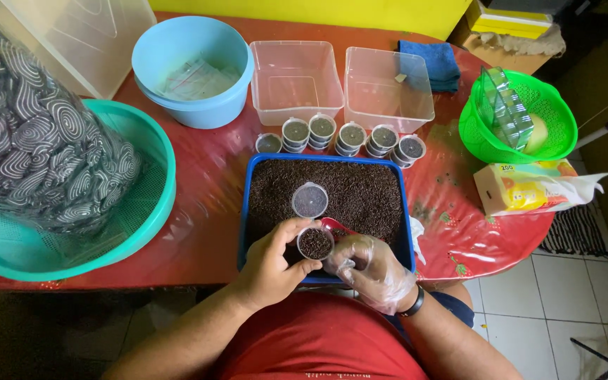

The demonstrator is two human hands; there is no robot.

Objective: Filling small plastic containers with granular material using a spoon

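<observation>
- Small cup (315,243), round and clear, is full of dark brown grains, and you hold it over the near edge of the blue tray (244,211).
- Your left hand (274,264) is bare and its fingers curl around the left side of the cup, so it has a grip on it.
- Your right hand (371,271) wears a thin clear glove and sits just to the right of the cup, with its fingers bent in.
- Something red (337,226) pokes out above the gloved fingers. It is too hidden to tell what it is, and you cannot tell how tightly that hand is closed on it.
- The blue tray is filled with the same dark grains, and a clear round lid (309,200) lies on top of them, just above the cup.
- A row of small filled cups (339,136) with lids stands on the red table (205,197) just behind the tray, some of them stacked.
- Two clear boxes (343,83) sit behind that row, side by side.
- A light blue bucket (193,70) stands to the left of the boxes.
- A teal basket (146,211) on the far left holds a big bag (36,134) of black things with white swirls.
- A green basket (522,119) stands on the right, with a pack of tissues (529,186) near it.
</observation>
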